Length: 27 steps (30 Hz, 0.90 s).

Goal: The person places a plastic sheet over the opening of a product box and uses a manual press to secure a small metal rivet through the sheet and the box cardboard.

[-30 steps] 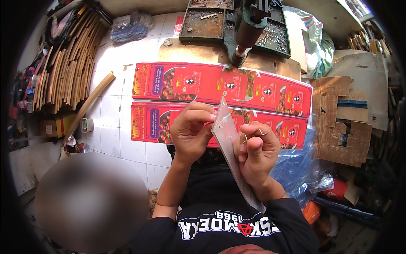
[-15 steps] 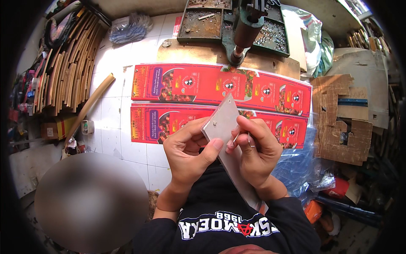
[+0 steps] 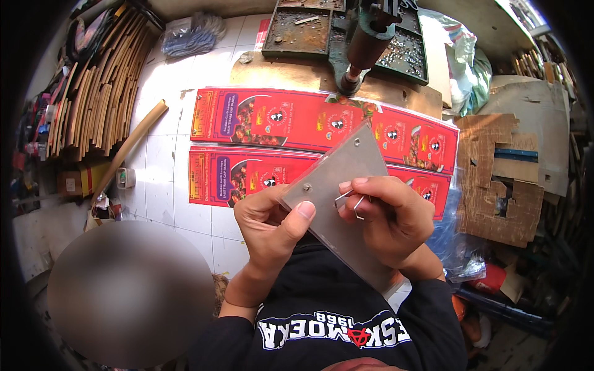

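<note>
My left hand [image 3: 272,226] grips a flat grey-backed panel [image 3: 340,170] by its edge, thumb on top and fingers underneath. Clear plastic shows along the panel's rim, and two metal eyelets [image 3: 307,187] sit near its corners. Over the grey side, my right hand [image 3: 399,216] pinches a thin bent metal wire [image 3: 357,210] between thumb and fingertips. Whether that is one wire or two, I cannot tell. The wire's ends are apart from the eyelets. Beyond my hands lie two stacks of long red printed sheets, a far stack [image 3: 303,127] and a near stack [image 3: 207,176].
A dark green press [image 3: 365,52] stands at the back between trays [image 3: 300,40] of small metal parts. Bundled cardboard strips [image 3: 105,86] and a cardboard tube [image 3: 133,148] are on the left. Cut cardboard [image 3: 504,213] and clear plastic [image 3: 461,266] lie right. A blurred round shape [image 3: 130,294] fills the lower left.
The panel has turned so more of its grey face shows. My right hand has shifted right with the wire, while my left hand has moved slightly left.
</note>
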Available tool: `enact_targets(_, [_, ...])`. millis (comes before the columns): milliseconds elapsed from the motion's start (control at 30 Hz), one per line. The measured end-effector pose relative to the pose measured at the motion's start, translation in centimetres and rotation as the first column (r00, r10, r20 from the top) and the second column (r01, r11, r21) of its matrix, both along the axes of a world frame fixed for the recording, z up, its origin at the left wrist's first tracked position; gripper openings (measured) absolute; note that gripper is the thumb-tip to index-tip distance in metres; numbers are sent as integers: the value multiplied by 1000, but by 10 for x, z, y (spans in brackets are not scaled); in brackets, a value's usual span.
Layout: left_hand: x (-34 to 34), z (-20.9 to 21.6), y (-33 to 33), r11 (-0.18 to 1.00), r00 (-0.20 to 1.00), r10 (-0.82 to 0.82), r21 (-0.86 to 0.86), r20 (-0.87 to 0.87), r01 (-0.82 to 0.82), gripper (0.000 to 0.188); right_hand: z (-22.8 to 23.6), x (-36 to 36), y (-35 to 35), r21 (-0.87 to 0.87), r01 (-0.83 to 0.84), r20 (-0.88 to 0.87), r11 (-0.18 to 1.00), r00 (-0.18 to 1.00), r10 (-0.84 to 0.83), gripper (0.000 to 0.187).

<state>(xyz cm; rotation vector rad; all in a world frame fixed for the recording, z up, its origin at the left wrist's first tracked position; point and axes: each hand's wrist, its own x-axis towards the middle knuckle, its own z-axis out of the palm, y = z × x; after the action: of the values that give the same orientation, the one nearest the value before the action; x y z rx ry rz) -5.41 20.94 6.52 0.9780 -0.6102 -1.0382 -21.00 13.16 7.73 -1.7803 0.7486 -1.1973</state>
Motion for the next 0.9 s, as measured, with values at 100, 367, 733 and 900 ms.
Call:
enact_targets(100, [-1,1,-1,1000,1000,18,-11,11,-18,24,2,1,1,-61,14,-42,998,999,-16,31])
enact_targets(367, [-4,1,-3,999,997,41,-33,59,-39,22,7,9,-6,-218,50,-138,975,987,-82,29])
enact_targets(733, [-10,0,-7,999,998,41,27,47,-42,18,18,16,-22,-324,7,-207,946,975,-78,21])
enact_targets(900, [-13,-3,-9,996,995,84,-42,60,-82,18,19,18,-23,-394,-22,-268,919,959,-92,23])
